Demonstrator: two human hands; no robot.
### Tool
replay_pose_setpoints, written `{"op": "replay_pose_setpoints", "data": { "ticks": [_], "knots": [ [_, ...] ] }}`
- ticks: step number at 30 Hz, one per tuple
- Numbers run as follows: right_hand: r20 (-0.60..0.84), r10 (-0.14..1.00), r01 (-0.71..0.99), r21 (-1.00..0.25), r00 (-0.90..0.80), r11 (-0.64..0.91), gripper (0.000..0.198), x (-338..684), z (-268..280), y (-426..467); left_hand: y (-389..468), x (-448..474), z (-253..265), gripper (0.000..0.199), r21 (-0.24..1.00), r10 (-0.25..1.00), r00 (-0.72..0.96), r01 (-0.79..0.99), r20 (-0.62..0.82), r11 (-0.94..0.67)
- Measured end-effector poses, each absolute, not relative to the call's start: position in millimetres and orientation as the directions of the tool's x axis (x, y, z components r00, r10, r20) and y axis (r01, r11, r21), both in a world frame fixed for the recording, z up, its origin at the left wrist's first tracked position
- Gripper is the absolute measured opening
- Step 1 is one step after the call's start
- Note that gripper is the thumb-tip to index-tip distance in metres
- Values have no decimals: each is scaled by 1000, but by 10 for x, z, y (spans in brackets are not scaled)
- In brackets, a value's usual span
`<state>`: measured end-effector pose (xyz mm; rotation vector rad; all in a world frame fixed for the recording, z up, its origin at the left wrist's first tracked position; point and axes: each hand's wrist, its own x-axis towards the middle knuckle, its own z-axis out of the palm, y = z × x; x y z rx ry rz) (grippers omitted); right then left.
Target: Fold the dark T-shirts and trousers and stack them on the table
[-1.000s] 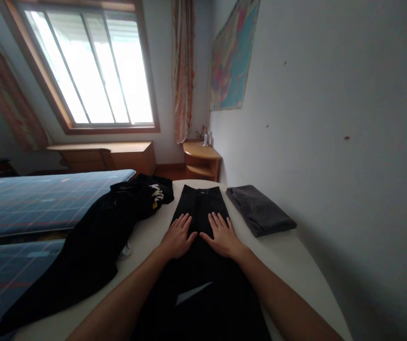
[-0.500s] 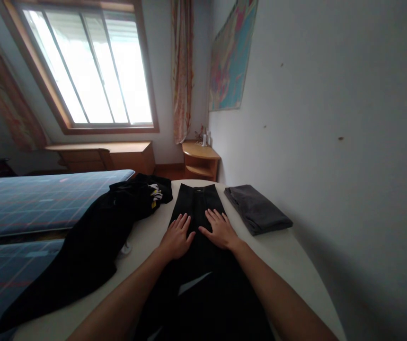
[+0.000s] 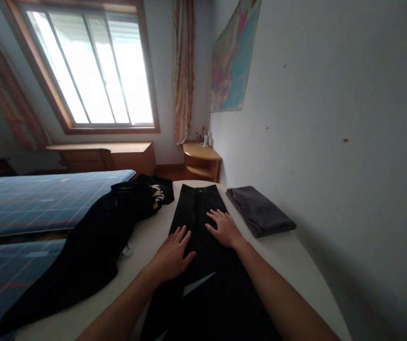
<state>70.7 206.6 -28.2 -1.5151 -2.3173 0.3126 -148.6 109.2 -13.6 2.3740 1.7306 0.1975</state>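
1. Your black cloth (image 3: 225, 305) lies flat down the middle of the pale tabletop (image 3: 288, 258). It starts by the far edge and runs toward you, out past the bottom of the view.
2. A small tag (image 3: 200, 191) shows at its far end. A pale, slanted patch (image 3: 199, 283) shows on the near part; you can't tell if it is a mark or a gap.
3. Your left hand (image 3: 171, 253) is palm down at the left side of the cloth. Its fingers are spread and it grips nothing.
4. Your right hand (image 3: 224, 229) is palm down at the right side, nearer the far edge than the left one. Its fingers are spread out too, with no grip. You can't tell how hard either hand presses.
5. A folded gray cloth (image 3: 260, 211) lies near the right edge, apart from your right hand, with bare tabletop between.
6. A black heap (image 3: 86, 246), all bunched up, lies along the left edge. It has stripy and yellow bits near its far end.
7. Past the left edge is a blue mattress (image 3: 47, 201). A window (image 3: 100, 71) is beyond it.
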Motion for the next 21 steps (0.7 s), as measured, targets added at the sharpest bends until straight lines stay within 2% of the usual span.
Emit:
{"op": "replay_pose_setpoints", "data": {
  "ticks": [7,14,17,21],
  "knots": [
    [163,933,873,-331,-321,358,54,666,-288,2169,807,-1331,256,62,137,961,250,963,-116,-233],
    [194,941,881,-341,-277,329,55,690,-341,2261,691,-1364,633,42,84,922,263,965,-284,-249],
    [244,931,857,-379,-271,348,55,718,-357,2264,661,-1359,697,48,76,884,295,955,-362,-287],
    [344,894,787,-447,-286,424,45,773,-345,2236,612,-1322,732,60,73,844,311,947,-437,-312]
  ]
}}
